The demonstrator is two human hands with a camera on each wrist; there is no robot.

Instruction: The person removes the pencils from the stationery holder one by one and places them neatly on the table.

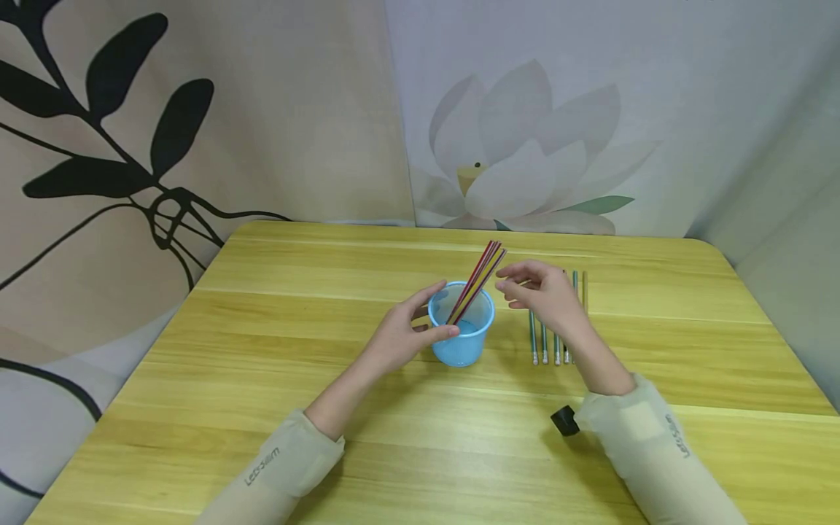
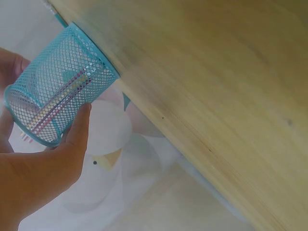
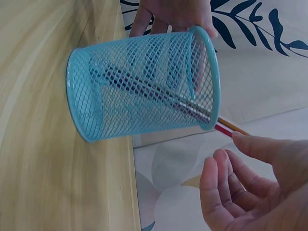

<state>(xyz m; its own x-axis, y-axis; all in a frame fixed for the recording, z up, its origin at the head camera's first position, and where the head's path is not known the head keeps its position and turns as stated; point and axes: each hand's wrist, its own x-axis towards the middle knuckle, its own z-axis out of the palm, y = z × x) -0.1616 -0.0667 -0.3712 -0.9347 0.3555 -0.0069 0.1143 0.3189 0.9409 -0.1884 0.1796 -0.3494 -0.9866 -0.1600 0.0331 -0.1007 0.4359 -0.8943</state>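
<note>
A light-blue mesh pencil cup [image 1: 460, 353] stands upright on the table. Several pencils [image 1: 477, 281] in red, yellow and purple lean inside it, their upper ends past the rim toward the right. My left hand [image 1: 402, 334] holds the cup from the left, thumb at the near side of the rim and fingers round the far side. Just right of the leaning pencils is my right hand [image 1: 546, 293], its fingers loosely bent with nothing between them. In the right wrist view, the thumb [image 3: 260, 147] overlaps the pencil ends; whether it touches them I cannot tell.
Several green pencils [image 1: 543, 348] lie side by side right of the cup, eraser ends toward me, partly covered by the right hand. A gold-coloured pencil [image 1: 585, 292] lies at their right end. The wooden table [image 1: 262, 350] meets patterned curtains [image 1: 315, 109] behind.
</note>
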